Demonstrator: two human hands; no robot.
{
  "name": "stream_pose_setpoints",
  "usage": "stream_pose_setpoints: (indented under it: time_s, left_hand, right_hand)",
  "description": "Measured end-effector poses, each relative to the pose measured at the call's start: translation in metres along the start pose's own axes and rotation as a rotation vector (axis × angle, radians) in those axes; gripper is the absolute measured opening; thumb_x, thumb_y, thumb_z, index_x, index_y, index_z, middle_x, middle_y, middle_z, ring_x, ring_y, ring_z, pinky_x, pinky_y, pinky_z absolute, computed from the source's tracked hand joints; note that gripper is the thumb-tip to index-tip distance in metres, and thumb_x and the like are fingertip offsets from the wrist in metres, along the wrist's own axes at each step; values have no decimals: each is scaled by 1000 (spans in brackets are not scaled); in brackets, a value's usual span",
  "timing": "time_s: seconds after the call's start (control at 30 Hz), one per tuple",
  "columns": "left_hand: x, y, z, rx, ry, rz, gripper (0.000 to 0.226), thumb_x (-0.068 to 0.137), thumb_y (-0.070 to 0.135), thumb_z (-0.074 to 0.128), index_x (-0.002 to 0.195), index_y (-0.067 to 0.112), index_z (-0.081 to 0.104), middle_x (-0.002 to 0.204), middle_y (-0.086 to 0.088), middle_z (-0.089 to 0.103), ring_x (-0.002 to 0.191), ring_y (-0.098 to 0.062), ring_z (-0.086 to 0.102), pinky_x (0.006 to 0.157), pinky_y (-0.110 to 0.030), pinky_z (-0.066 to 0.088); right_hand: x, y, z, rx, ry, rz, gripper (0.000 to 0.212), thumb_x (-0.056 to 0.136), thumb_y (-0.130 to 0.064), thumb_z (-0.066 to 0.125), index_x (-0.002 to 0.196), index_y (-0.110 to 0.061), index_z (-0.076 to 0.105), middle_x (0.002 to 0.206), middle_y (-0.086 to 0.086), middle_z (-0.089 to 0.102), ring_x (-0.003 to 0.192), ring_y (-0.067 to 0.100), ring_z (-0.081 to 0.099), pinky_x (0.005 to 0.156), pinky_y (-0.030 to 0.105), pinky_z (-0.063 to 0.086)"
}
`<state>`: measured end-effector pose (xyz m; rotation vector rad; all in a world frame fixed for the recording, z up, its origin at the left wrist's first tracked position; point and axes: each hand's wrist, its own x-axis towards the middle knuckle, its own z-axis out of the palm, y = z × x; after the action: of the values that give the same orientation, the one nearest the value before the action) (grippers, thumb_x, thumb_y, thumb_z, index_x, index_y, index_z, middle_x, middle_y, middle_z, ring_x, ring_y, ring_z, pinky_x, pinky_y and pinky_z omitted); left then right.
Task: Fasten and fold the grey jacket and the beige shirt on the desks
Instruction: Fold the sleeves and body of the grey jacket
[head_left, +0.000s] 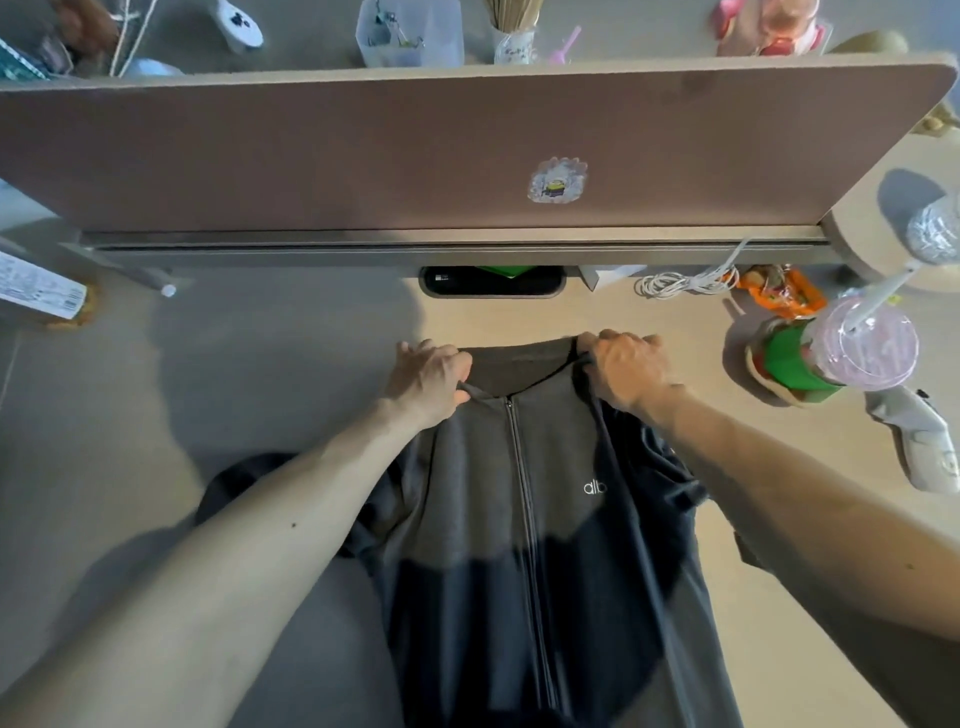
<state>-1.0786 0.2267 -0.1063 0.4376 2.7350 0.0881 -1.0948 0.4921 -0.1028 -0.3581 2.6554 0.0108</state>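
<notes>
The grey jacket lies front up on the desk, its zipper closed up to the collar and a small white logo on the chest. My left hand pinches the left end of the collar at the shoulder. My right hand grips the right end of the collar. The collar points away from me, and the hem runs off the bottom of the view. The sleeves are bunched at both sides under my forearms. No beige shirt is in view.
A brown divider panel stands along the desk's far edge. At the right are a plastic cup with a straw, a green-wrapped item, a coiled white cable and a grey device. A labelled bottle lies far left.
</notes>
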Motion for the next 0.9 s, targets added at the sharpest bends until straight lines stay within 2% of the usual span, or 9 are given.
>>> stream_pose_setpoints:
  time_s: [0.07,0.13,0.27,0.43,0.6,0.67,0.73,0.8,0.9]
  left_hand:
    - [-11,5,11,-15,93,15,28,79,21,77,103,22,62,112,4,64,104,-26,54,80,-38,29]
    - [-26,11,18,6,183,39,45,65,9,81,104,21,64,116,1,62,98,-28,55,78,-38,34]
    - [-45,13,27,11,237,-27,54,57,7,79,107,20,65,133,-3,55,115,-33,52,86,-46,39]
    - [-46,49,19,-119,198,26,39,75,23,75,113,22,65,132,1,56,123,-25,51,89,-43,34]
    - [-49,128,18,-397,18,197,40,90,22,64,129,16,57,138,2,50,125,-20,52,103,-35,40]
    - [-52,158,18,-473,-49,211,46,92,21,64,135,12,52,144,-2,47,130,-21,48,106,-23,33]
    - [-53,184,21,-511,-125,170,61,92,25,66,146,11,40,152,-6,37,139,-22,38,109,-22,28]
    - [-53,203,29,-489,-216,68,85,88,37,70,154,14,22,160,-7,21,146,-24,27,115,-32,29]
    - [-53,225,44,-379,-313,-99,113,77,56,74,155,27,-1,164,-7,-2,151,-32,6,117,-51,27]
  right_hand:
    - [-11,-4,8,232,-46,-38,52,92,-19,55,139,-28,35,119,8,56,102,35,60,85,44,48]
    - [-32,-2,12,423,15,-25,68,86,-18,62,144,-29,28,121,12,53,104,38,58,87,46,50]
    - [-92,34,33,475,131,228,57,84,-22,66,137,-18,45,125,17,55,113,40,54,94,47,46]
    - [-171,81,75,413,93,534,51,87,-36,65,133,-20,49,129,16,52,116,40,49,93,50,45]
    - [-216,115,94,406,132,804,72,80,-51,72,137,-18,42,131,19,49,120,42,44,94,52,40]
    - [-227,134,105,432,56,826,59,80,-44,73,127,-16,49,122,20,56,114,42,50,89,49,44]
    - [-238,153,112,513,-11,783,24,81,-28,69,97,-14,58,101,19,65,99,41,60,75,40,48]
    - [-245,168,121,639,28,725,13,80,-15,64,77,-14,52,82,13,63,86,38,64,64,32,41]
    - [-253,190,121,995,237,769,11,81,-8,59,79,-15,51,79,7,59,81,31,58,67,36,44]
